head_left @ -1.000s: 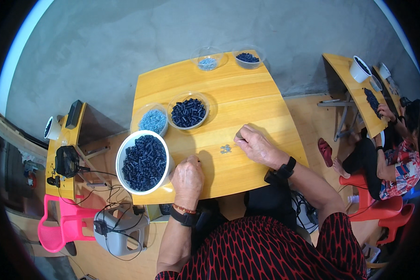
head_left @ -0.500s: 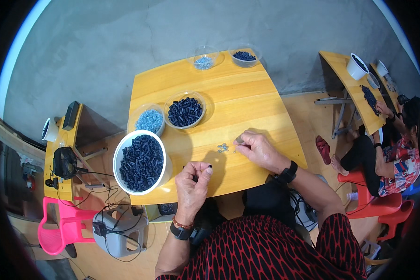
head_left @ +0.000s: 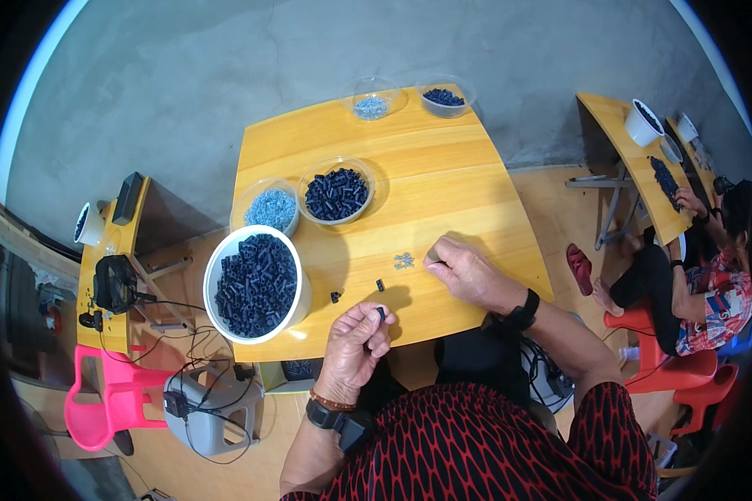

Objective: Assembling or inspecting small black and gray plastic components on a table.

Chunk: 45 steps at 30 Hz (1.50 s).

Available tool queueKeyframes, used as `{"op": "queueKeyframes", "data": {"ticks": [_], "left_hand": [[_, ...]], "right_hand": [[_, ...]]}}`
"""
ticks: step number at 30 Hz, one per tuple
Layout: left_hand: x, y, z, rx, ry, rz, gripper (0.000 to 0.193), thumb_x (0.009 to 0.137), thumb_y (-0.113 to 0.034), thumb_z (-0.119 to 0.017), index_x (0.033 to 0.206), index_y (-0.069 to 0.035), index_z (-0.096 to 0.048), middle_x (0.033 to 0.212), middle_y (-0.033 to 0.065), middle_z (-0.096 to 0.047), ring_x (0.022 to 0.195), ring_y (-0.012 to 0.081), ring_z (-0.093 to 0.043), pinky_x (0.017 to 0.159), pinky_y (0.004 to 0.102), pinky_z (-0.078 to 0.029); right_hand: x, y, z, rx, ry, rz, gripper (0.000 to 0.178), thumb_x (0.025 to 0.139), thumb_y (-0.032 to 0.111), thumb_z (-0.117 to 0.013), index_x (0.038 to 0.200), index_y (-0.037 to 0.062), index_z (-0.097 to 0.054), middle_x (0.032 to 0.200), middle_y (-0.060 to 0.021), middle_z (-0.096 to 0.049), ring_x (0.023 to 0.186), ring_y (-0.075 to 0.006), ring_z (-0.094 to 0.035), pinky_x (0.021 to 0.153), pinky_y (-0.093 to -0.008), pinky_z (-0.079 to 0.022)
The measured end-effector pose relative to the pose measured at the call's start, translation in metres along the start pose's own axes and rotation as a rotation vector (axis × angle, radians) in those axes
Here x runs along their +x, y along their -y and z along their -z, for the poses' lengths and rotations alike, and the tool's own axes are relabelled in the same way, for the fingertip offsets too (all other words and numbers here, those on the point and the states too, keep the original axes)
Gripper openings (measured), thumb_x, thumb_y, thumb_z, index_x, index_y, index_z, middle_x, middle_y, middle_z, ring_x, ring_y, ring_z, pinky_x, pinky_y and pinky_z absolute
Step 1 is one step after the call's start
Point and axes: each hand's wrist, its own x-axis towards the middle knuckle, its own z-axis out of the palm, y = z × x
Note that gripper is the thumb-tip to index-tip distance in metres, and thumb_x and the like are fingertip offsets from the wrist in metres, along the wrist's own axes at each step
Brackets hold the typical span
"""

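Near the table's front edge my left hand (head_left: 355, 344) pinches a small black tube piece (head_left: 382, 313) between thumb and fingers. My right hand (head_left: 466, 269) is to its right above the table, fingers pressed together; whatever they may hold is hidden. Beside those fingertips lies a little pile of small silvery metal pieces (head_left: 403, 260), perhaps screws. Two loose black pieces rest on the wood: one black piece (head_left: 380, 285) just beyond my left hand, another black piece (head_left: 335, 296) closer to the bucket. The white bucket (head_left: 303, 301), full of black tube pieces, stands left of my left hand.
On the yellow wooden table (head_left: 443, 184) sit a clear bowl of black pieces (head_left: 337, 194) and a clear bowl of silvery pieces (head_left: 271, 210). Two more bowls stand along the far edge. A co-worker (head_left: 710, 292) works at another table on the right. Stools and cables are at left.
My left hand has shifted slightly right and down, with a black piece now showing at its fingertips. Two loose black pieces are now visible on the table. My right hand remains beside the pile.
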Motion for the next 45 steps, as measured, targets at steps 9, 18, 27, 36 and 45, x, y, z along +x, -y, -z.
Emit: {"op": "queueKeyframes", "data": {"ticks": [9, 18, 27, 36, 45], "left_hand": [[-0.003, 0.010, 0.008, 0.068, 0.012, -0.136, 0.011, 0.096, -0.009, -0.065, 0.105, -0.004, -0.060, 0.086, 0.0056, -0.064, 0.054, 0.0047, -0.041, 0.050, 0.0198, -0.034], [0.004, 0.016, 0.012, 0.179, -0.039, -0.186, 0.011, 0.095, -0.006, -0.064, 0.105, -0.003, -0.059, 0.082, 0.0034, -0.062, 0.053, 0.0041, -0.040, 0.047, 0.0206, -0.033], [0.006, 0.019, 0.001, 0.404, -0.115, -0.214, 0.006, 0.095, -0.005, -0.064, 0.099, -0.002, -0.061, 0.080, -0.0011, -0.061, 0.058, 0.0020, -0.046, 0.050, 0.0186, -0.038], [0.007, 0.025, 0.002, 0.481, -0.174, -0.265, 0.006, 0.094, -0.006, -0.066, 0.098, -0.003, -0.062, 0.081, -0.0016, -0.061, 0.062, 0.0017, -0.047, 0.053, 0.0179, -0.040], [0.006, 0.022, -0.006, 0.406, -0.166, -0.228, 0.008, 0.095, -0.006, -0.065, 0.098, -0.002, -0.059, 0.076, 0.0007, -0.060, 0.053, 0.0031, -0.041, 0.046, 0.0199, -0.033]], "right_hand": [[-0.003, 0.062, -0.003, 0.887, 0.188, -0.300, 0.008, 0.093, 0.006, -0.064, 0.094, -0.0027, -0.064, 0.082, -0.0031, -0.066, 0.071, -0.0071, -0.061, 0.064, -0.0242, -0.052], [-0.003, 0.056, -0.028, 0.853, 0.114, -0.212, 0.010, 0.092, -0.001, -0.064, 0.101, -0.0003, -0.069, 0.083, -0.0029, -0.066, 0.068, -0.0070, -0.062, 0.061, -0.0223, -0.053], [0.000, 0.045, -0.023, 0.431, 0.074, 0.082, 0.012, 0.085, -0.002, -0.067, 0.097, -0.0021, -0.068, 0.080, -0.0105, -0.066, 0.070, -0.0196, -0.066, 0.062, -0.0303, -0.051], [-0.011, 0.048, -0.029, 0.905, 0.093, -0.327, 0.018, 0.086, -0.001, -0.069, 0.103, -0.0040, -0.066, 0.083, -0.0090, -0.068, 0.076, -0.0171, -0.068, 0.069, -0.0301, -0.054], [-0.026, 0.059, -0.031, 0.483, -0.042, -0.047, 0.010, 0.086, 0.000, -0.065, 0.094, -0.0048, -0.066, 0.081, -0.0153, -0.063, 0.075, -0.0278, -0.064, 0.068, -0.0355, -0.052]]}}
